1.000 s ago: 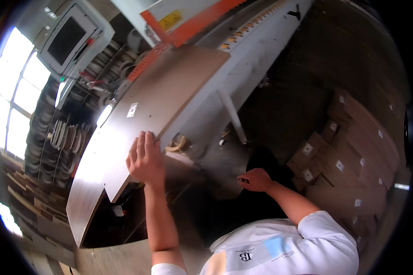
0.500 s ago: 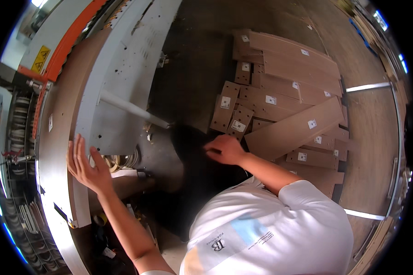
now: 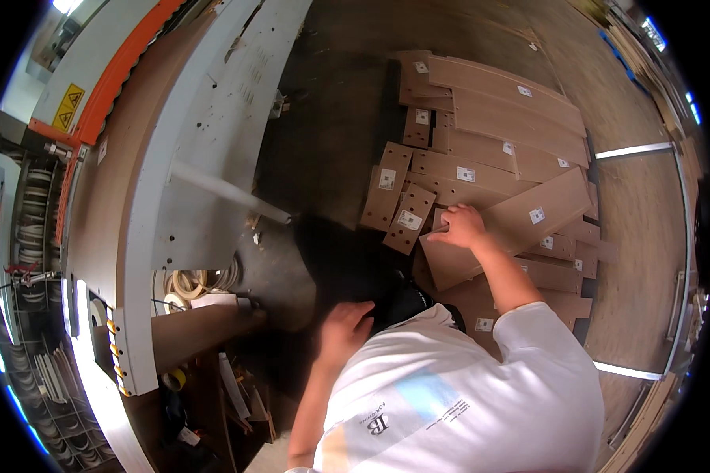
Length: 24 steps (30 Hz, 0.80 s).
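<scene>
My right hand [image 3: 459, 227] is closed around the left end of a labelled brown panel [image 3: 520, 221]. This panel lies slantwise on top of a stack of similar brown panels [image 3: 512, 114] on my right. My left hand [image 3: 347, 327] hovers in front of my body, holding nothing, its fingers stretched out and the thumb apart. On the machine at my left rests another long brown panel [image 3: 126, 150] with a white label, and neither hand touches it.
An orange and grey machine [image 3: 106, 87] with a white side wall runs along the left. A grey tube [image 3: 232, 193] juts from it. Below are coiled edging rolls [image 3: 193, 282] and a bin of offcuts [image 3: 236, 386]. A metal frame [image 3: 682, 236] stands at far right.
My left hand has left the machine's edge and come in toward my body. My right hand has moved right onto the slanted panel. The machine's panel has slid farther away from me.
</scene>
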Motion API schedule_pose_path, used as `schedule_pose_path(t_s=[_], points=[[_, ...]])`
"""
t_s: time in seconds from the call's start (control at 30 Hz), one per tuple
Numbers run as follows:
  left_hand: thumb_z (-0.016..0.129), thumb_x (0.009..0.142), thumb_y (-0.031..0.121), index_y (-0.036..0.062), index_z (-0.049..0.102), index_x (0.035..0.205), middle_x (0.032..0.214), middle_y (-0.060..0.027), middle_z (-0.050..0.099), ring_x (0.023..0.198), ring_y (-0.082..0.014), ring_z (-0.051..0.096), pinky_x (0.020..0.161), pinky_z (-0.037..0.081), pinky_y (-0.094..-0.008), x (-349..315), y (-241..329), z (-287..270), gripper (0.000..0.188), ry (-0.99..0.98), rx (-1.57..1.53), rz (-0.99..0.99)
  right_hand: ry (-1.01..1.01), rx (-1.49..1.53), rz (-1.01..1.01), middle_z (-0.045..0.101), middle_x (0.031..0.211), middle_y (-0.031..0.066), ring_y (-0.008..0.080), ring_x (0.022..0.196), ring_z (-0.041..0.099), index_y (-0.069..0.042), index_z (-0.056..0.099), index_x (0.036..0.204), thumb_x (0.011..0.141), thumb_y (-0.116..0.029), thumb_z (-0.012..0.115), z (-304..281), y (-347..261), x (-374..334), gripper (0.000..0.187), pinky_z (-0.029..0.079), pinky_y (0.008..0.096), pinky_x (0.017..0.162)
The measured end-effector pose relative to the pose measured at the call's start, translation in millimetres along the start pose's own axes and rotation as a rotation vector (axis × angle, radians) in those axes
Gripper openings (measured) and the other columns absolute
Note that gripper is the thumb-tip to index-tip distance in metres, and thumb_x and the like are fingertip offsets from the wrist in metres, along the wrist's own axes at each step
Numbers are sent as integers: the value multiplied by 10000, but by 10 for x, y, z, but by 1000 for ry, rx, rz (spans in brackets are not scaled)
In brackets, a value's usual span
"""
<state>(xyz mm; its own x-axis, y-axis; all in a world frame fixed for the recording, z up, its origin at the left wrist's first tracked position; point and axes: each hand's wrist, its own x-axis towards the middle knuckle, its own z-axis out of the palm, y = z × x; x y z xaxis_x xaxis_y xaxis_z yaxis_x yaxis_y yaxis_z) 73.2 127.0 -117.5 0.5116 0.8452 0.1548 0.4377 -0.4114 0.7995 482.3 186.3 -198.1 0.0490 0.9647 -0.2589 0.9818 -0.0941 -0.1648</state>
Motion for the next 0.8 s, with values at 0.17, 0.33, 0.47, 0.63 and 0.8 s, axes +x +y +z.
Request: schedule_pose_path(t_s=[0.17,0.33,0.47,0.63,0.8], points=[[744,903,30,53,768,1165,1086,-137,772,924,-282,731,792,585,-353,-206,9,-108,264,41,-59,-280,-174,14,-86,715,860,93,321,881,686,-102,709,806,766,-772,764,125,266,245,674,537,438,806],[705,978,68,41,759,1209,1121,-116,781,967,-180,734,829,575,-312,-348,-19,-77,239,14,-256,-454,-152,164,-35,694,761,91,320,745,685,-103,684,830,795,-791,735,-164,216,196,692,531,431,674],[698,1013,105,15,733,1261,1193,-95,773,1070,-146,705,926,556,-303,-229,177,-51,266,-151,-522,-581,-19,332,-11,693,725,58,269,724,689,-136,701,884,833,-789,704,-685,-216,127,655,534,399,691],[751,992,138,-23,645,1385,1321,-129,717,1196,-192,673,1054,525,-353,43,341,-13,438,-275,-758,-585,15,439,-105,728,745,43,229,706,713,-155,760,997,896,-669,727,-1518,-1019,88,524,533,373,649],[809,964,367,20,637,1398,1313,-149,706,1184,-214,665,997,547,-360,286,447,153,582,-505,-721,-515,51,585,-223,768,809,77,241,741,751,-176,777,1086,924,-658,706,-1949,-1919,53,513,561,368,666]])
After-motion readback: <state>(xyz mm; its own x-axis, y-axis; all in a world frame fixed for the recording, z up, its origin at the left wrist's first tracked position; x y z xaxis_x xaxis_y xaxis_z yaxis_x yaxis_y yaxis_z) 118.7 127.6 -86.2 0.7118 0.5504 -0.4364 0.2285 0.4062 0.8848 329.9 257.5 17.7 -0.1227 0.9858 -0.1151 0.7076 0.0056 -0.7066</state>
